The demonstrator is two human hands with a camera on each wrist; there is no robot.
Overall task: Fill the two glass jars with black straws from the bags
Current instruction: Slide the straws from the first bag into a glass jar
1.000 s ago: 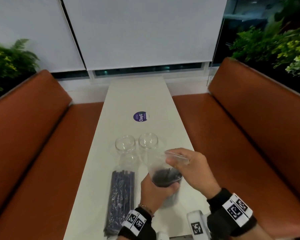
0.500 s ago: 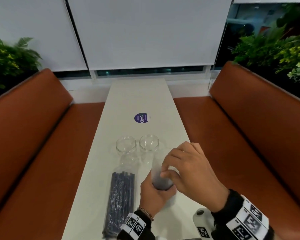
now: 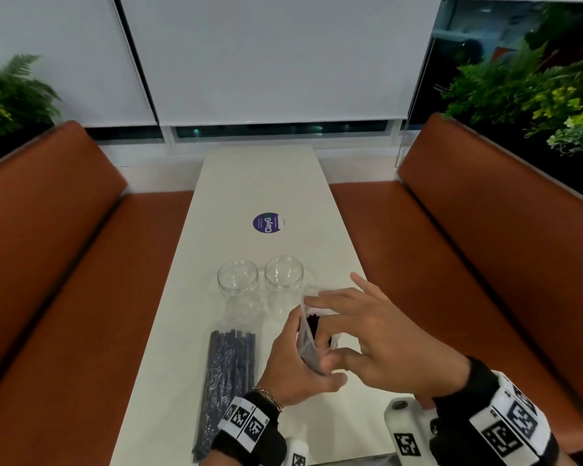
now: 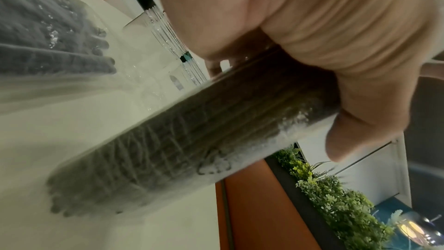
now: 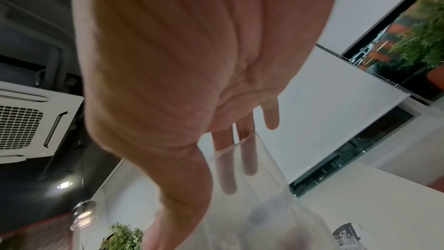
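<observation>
L hand [image 3: 292, 361] wraps around open bag of black straws [image 4: 192, 140], held upright just nearer than the jars. R hand [image 3: 377, 338] at bag mouth, fingers [image 5: 248, 156] spread and dipping into the plastic; can't tell if any straw is pinched yet. 2nd bag [image 3: 228, 381] lies flat, left of held bag, looks untouched. Both jars [image 3: 238, 275] [image 3: 284, 272] farther out on table [image 3: 260, 183], empty. Task barely started: 0 straws in.
</observation>
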